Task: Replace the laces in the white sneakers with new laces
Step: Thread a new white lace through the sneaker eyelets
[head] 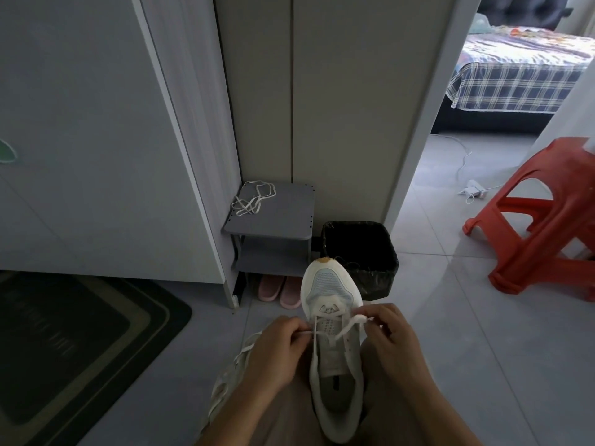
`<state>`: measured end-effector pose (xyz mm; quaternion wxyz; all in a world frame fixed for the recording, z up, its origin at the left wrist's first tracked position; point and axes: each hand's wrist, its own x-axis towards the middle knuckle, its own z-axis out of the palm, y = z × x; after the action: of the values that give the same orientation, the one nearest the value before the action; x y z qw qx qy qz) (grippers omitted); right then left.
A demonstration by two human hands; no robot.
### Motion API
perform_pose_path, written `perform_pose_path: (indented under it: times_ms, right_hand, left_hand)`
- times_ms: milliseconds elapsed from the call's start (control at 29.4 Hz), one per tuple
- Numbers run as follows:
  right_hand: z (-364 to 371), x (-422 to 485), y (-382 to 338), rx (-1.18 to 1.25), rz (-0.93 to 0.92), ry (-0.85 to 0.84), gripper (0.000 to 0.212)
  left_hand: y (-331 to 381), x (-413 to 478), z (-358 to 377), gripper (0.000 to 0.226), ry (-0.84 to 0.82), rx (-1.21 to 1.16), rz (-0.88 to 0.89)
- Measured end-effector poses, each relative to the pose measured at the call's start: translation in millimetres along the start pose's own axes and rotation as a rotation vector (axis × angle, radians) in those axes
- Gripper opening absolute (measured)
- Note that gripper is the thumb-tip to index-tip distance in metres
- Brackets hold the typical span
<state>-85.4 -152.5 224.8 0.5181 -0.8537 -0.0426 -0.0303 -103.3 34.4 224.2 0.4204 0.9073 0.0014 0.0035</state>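
The white sneaker [335,358] lies on the person's lap, toe pointing away, with a lace [349,325] threaded through its front eyelets. Both hands are curled: the left hand [277,349] pinches 1 lace end and the right hand [396,339] pinches the other. The dark insole label [335,383] is too blurred to read. A loose lace [254,197] lies on the grey shelf [286,214].

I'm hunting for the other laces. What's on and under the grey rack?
A loose tangle of white laces lies on top of the rack. Pink slippers sit underneath, their fronts hidden under it, one partly covered by the sneaker.
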Motion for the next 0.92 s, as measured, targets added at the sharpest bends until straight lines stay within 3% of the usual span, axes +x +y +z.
perform_pose_path:
  times_ms: [170, 408, 510, 613, 749, 817, 919]
  right_hand:
    - [0.0, -1.5, 2.4, -0.089, -0.043, -0.152, 0.031]
    - [8.3, 1.5, 3.9, -0.148, -0.097, -0.034, 0.031]
    - [9.0, 2.1, 6.0, -0.150, -0.089, -0.026, 0.030]
    - [9.4, 0.6, 5.8, -0.178, -0.065, -0.028, 0.023]
    - [10.2, -1.5, 9.4, -0.165, 0.020, -0.034, 0.014]
    - [9.8, -2.2, 11.9, -0.121, 0.048, -0.004, 0.016]
    - [8.4, -2.6, 10.3, -0.025, 0.080, 0.035, 0.021]
  left_hand:
    - [-24.8, -11.6, -31.2, 0.011, -0.066, -0.058, -0.107]
    - [-64.1, -32.5, -80.6, 0.013, -0.077, -0.253, -0.426]
    - [-63.9, -30.1, -80.4, 0.015, -0.101, -0.081, -0.374]
    - [-43.9, -22.0, -62.4, 0.021, -0.062, 0.160, -0.166]
    - [-4.7, -9.9, -21.8, 0.018, -0.115, 0.029, -0.017]
    - [2.0, -1.7, -4.5, 0.018, -0.152, -0.104, -0.114]
    - [12.5, 6.0, -0.1, 0.014, -0.033, -0.628, -0.443]
